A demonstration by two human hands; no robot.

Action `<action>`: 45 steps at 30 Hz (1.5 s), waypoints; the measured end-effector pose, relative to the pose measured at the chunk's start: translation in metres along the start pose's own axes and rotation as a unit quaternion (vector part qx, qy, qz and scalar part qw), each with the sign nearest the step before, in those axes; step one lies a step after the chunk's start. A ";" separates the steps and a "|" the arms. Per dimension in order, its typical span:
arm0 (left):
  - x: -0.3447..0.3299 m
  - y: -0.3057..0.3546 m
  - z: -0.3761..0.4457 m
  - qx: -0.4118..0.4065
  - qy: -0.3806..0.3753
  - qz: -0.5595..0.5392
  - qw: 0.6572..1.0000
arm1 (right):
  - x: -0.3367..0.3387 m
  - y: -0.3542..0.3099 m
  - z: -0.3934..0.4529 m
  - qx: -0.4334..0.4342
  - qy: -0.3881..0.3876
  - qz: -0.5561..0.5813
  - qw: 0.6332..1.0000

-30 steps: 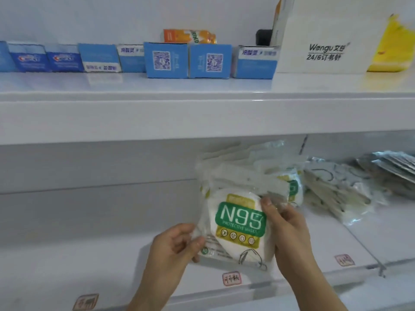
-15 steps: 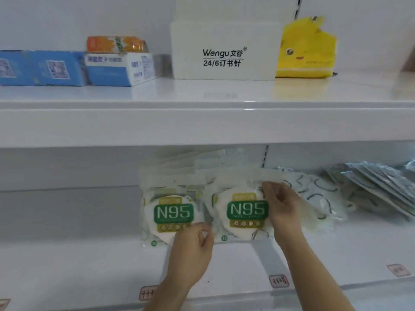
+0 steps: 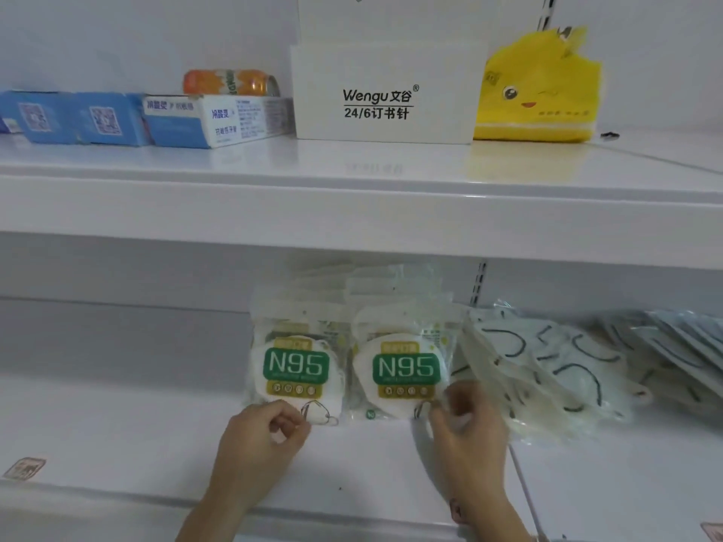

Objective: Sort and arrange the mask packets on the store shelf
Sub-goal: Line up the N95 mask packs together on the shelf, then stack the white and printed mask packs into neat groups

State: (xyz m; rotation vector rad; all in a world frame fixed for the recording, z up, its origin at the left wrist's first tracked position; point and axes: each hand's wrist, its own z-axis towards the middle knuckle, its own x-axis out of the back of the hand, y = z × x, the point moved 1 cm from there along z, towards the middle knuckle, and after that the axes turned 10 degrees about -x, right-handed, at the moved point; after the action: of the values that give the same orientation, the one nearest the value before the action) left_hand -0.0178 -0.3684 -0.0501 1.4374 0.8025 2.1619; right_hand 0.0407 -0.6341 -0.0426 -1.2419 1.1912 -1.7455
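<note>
My left hand (image 3: 266, 432) pinches the left N95 stack (image 3: 296, 365)'s bottom edge; right hand (image 3: 465, 420) pinches the right N95 stack (image 3: 403, 367), centre frame, squaring both upright so labels face out.

Left hand (image 3: 263, 432) and right hand (image 3: 467, 424): bare, no gloves, rings or watch; both forearms bare, no sleeves in view

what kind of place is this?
Likely a small shop: white tiered retail shelving, stacks of N95 mask packets faced forward, a box of Wengu staples above, and price labels on the shelf edge.
</note>
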 end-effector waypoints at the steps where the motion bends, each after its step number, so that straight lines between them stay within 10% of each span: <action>1: -0.005 0.002 0.002 -0.017 -0.010 0.020 1.000 | -0.001 0.006 0.000 0.000 -0.044 -0.052 0.998; 8: -0.022 0.006 0.016 -0.048 0.013 0.056 0.997 | -0.012 0.013 0.010 0.067 -0.143 -0.200 0.967; 38: -0.143 0.151 -0.026 -0.179 -0.093 -0.015 0.979 | 0.159 0.075 0.129 -0.031 -0.173 -0.086 0.981; 45: -0.240 0.216 0.026 -0.102 -0.089 0.219 0.966 | 0.189 0.102 0.140 -0.033 -0.144 -0.044 0.988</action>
State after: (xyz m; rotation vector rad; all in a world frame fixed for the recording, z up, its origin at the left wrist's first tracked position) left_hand 0.0908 -0.6732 -0.0621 1.7939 0.1988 2.2925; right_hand 0.1153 -0.8781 -0.0577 -1.5471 1.0449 -1.5326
